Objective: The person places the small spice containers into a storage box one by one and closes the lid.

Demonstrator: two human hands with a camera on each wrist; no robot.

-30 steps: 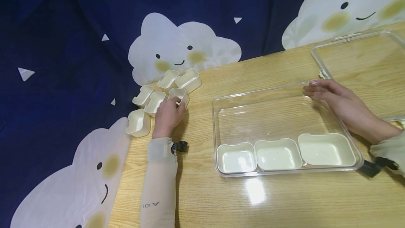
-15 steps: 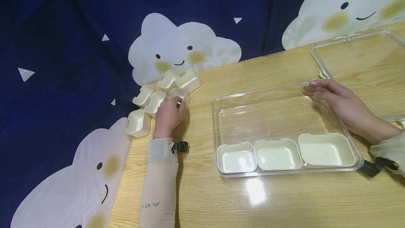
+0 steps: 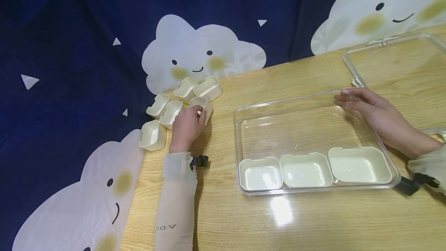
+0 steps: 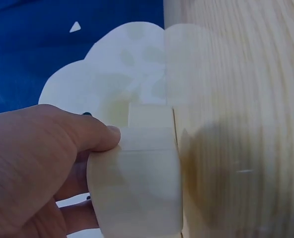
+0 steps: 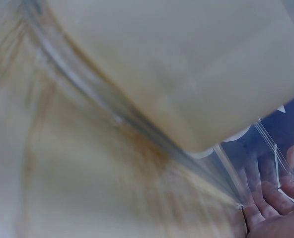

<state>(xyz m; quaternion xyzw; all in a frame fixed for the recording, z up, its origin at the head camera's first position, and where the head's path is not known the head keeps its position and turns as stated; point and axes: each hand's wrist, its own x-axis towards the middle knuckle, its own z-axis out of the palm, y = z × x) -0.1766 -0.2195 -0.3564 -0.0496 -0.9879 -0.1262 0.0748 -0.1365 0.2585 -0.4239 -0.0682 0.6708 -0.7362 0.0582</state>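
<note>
Clock read off head view, 12 = far edge. Left hand [image 3: 188, 129]: mostly closed, a cream bin [image 3: 209, 112] pinched at the rim; in left wrist view the thumb is laid on the bin's edge, other fingers partly hidden behind it. Bin mouth is turned up; whether its base is clear of the surface [image 3: 223, 220] can't be told.

Five more bins are parked round the held one: a small bin [image 3: 186, 88] at 11, a longer bin [image 3: 208, 88] between 12 and 1, a notched bin [image 3: 172, 114] at 9, an outer bin [image 3: 158, 104] also at 9 but further out, a near bin [image 3: 152, 134] at 8.

Clear box [image 3: 296, 131] is set well apart, at 3 from the left hand. Its 1 o'clock corner is held by the right hand [image 3: 379, 117], fingers bent round the corner, partly closed; they are seen through clear plastic in right wrist view. Three bins are lined up inside along the 6 o'clock wall: left bin [image 3: 260, 173] at 7, middle bin [image 3: 306, 169] at 6, right bin [image 3: 360, 164] at 4 to 5, the largest of the three. Rest of the box floor is bare.

Clear framed panel [image 3: 400, 69] is laid at 2 from the box. Surface is bordered by dark blue cloth [image 3: 104, 7], cloud-printed, from 9 round to 1.
</note>
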